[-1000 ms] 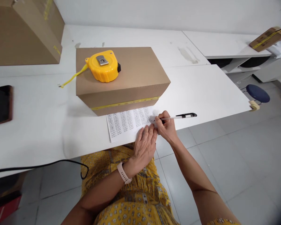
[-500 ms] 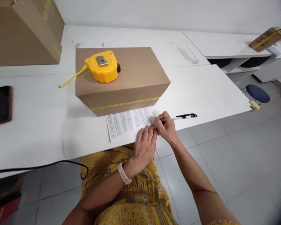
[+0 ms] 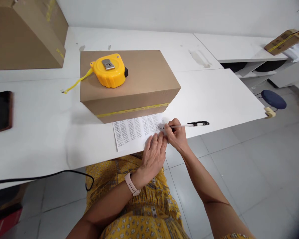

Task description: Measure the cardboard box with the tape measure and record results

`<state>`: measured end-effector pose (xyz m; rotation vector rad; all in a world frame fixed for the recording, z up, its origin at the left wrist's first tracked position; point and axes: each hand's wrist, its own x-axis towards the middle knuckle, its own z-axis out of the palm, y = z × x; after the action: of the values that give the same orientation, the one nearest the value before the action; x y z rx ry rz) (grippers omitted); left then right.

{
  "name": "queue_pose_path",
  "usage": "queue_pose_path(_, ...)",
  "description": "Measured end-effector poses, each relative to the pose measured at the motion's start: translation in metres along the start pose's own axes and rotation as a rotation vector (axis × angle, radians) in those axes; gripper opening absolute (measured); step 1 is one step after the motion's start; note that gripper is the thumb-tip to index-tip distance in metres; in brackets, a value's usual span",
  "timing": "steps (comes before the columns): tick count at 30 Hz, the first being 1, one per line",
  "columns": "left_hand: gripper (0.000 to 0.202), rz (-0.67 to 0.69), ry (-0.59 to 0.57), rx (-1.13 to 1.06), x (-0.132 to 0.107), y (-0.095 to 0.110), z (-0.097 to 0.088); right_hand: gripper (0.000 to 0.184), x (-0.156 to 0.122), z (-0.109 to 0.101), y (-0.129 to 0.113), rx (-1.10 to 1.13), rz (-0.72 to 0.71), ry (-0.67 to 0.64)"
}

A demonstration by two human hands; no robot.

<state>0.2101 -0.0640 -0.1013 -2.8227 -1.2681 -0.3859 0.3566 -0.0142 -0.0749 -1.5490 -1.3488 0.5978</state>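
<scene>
My right hand (image 3: 177, 136) is closed round a clear pen with a black cap (image 3: 189, 125), its tip touching the right end of a sheet of paper (image 3: 132, 132) covered in columns of handwriting. My left hand (image 3: 153, 154) lies flat with fingers stretched out on the paper's near right corner, just beside the right hand. The sheet lies at the front edge of the white table (image 3: 40, 126), partly tucked under a cardboard box (image 3: 142, 79). A yellow tape measure (image 3: 109, 70) rests on top of the box, its tape end trailing off to the left.
A bigger cardboard box (image 3: 25, 33) stands at the back left. A dark phone or tablet (image 3: 0, 111) lies at the left edge. A black cable (image 3: 52, 175) hangs below the table. A blue stool (image 3: 274, 99) and another desk with a flat box (image 3: 285, 39) are to the right.
</scene>
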Motion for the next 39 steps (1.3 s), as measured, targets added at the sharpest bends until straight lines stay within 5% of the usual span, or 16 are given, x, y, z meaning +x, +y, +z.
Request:
queue_pose_path(6, 0.058, -0.004, -0.005, -0.016, -0.001, 0.001, 0.002, 0.021, -0.001, -0.003, 0.007, 0.042, 0.008, 0.242)
queue_pose_path(10, 0.056, 0.002, -0.004, -0.152, 0.000, -0.003, -0.014, 0.016, 0.021, -0.029, 0.025, -0.220, -0.083, 0.214)
queue_pose_path(14, 0.034, -0.052, 0.242, -0.390, 0.009, -0.035, -0.067, 0.033, 0.049, -0.058, 0.050, -0.628, -0.178, 0.107)
queue_pose_path(17, 0.029, -0.193, 0.558, -0.291, 0.026, -0.078, -0.117, 0.049, 0.058, -0.065, 0.062, -0.748, -0.181, 0.070)
queue_pose_path(19, 0.036, -0.284, 0.657, -0.212, 0.042, -0.108, -0.143, 0.056, 0.059, -0.064, 0.066, -0.762, -0.190, 0.103)
queue_pose_path(23, 0.057, -0.418, 0.499, -0.230, 0.076, -0.150, -0.168, 0.056, 0.058, -0.061, 0.071, -0.737, -0.193, 0.179)
queue_pose_path(28, 0.054, -0.446, 0.371, -0.215, 0.103, -0.170, -0.168, 0.043, 0.055, -0.061, 0.071, -0.673, -0.229, 0.290)
queue_pose_path(31, 0.048, -0.431, 0.393, -0.274, 0.104, -0.171, -0.173, 0.039, 0.049, -0.060, 0.045, -0.594, -0.337, 0.480)
queue_pose_path(34, 0.042, -0.367, 0.349, -0.554, 0.097, -0.162, -0.186, 0.033, 0.046, -0.056, -0.007, -0.403, -0.440, 0.599)
queue_pose_path(36, 0.042, -0.275, 0.277, -0.821, 0.092, -0.151, -0.197, 0.030, 0.047, -0.050, -0.051, -0.143, -0.415, 0.501)
queue_pose_path(39, 0.048, -0.146, 0.193, -1.089, 0.091, -0.136, -0.210, 0.041, 0.057, -0.040, -0.114, 0.298, -0.227, 0.060)
